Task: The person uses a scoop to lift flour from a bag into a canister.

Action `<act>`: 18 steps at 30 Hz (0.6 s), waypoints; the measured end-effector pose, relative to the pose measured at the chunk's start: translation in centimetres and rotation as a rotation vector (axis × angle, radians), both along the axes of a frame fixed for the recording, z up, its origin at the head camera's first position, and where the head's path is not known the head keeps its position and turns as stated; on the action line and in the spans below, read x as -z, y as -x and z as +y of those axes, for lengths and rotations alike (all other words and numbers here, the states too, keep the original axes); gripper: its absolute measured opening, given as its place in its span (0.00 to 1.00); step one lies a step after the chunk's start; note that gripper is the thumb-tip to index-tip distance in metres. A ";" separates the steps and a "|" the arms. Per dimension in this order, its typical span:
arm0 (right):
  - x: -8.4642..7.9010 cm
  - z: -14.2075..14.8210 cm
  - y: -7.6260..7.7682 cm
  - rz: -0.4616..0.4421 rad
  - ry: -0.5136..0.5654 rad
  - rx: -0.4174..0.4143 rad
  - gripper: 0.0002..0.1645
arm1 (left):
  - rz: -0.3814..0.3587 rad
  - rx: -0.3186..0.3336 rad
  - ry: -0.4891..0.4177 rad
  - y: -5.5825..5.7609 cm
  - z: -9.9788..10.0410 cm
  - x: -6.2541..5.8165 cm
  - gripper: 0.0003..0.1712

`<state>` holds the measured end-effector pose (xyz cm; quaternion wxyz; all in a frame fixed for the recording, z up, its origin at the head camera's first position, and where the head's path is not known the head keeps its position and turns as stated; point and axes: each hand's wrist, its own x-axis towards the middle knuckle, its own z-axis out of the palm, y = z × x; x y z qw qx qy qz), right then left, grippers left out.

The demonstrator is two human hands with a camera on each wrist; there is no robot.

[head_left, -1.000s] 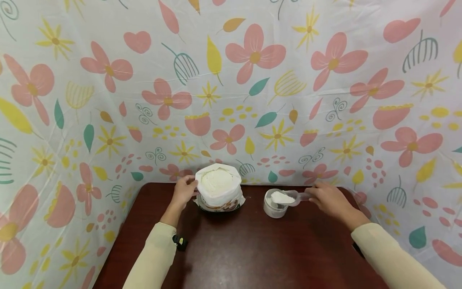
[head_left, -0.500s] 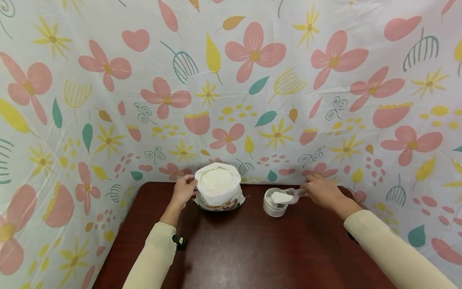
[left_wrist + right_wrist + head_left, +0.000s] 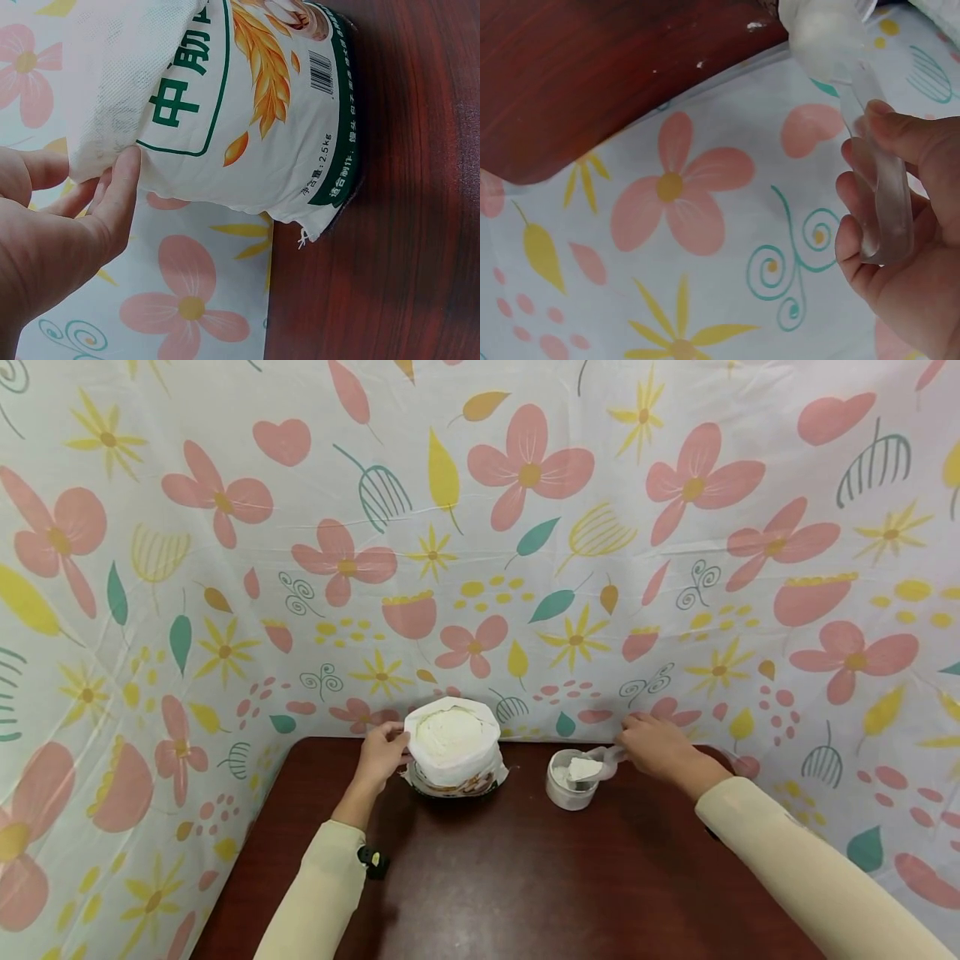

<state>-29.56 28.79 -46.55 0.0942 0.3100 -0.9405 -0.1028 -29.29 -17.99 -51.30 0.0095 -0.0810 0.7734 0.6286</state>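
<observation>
A white flour bag (image 3: 450,758) stands upright at the back of the table, its top folded down and pale flour (image 3: 448,732) showing inside. My left hand (image 3: 381,756) pinches the folded rim at the bag's left side, as the left wrist view shows closely. To the right is a small clear tub (image 3: 567,796) with white powder in it. Over its mouth tilts a clear plastic scoop (image 3: 883,202) carrying a heap of flour (image 3: 584,769). My right hand (image 3: 660,750) grips the scoop by its handle, fingers curled round it.
The dark red-brown table (image 3: 510,877) has its back edge close behind the bag and tub. A flower-print cloth (image 3: 480,568) hangs behind and to both sides. Small white specks (image 3: 700,65) lie on the table near the tub.
My right hand has moved left, and the scoop's bowl has tipped further down into the tub's mouth. The left hand and the bag stay in place.
</observation>
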 end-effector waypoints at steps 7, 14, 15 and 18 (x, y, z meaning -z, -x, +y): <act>-0.7 -1.1 0.0 -0.007 -0.050 0.004 0.06 | 0.000 -0.008 0.005 0.1 0.1 0.1 0.20; -0.9 -1.6 0.0 0.028 -0.074 -0.023 0.10 | 0.000 -0.005 -0.010 0.3 0.1 0.3 0.20; -1.0 -1.6 0.0 0.027 -0.077 -0.024 0.10 | -0.001 -0.005 -0.014 0.3 0.1 0.3 0.20; -1.0 -1.7 0.2 0.018 -0.082 -0.022 0.11 | 0.001 -0.009 -0.012 0.3 0.1 0.3 0.20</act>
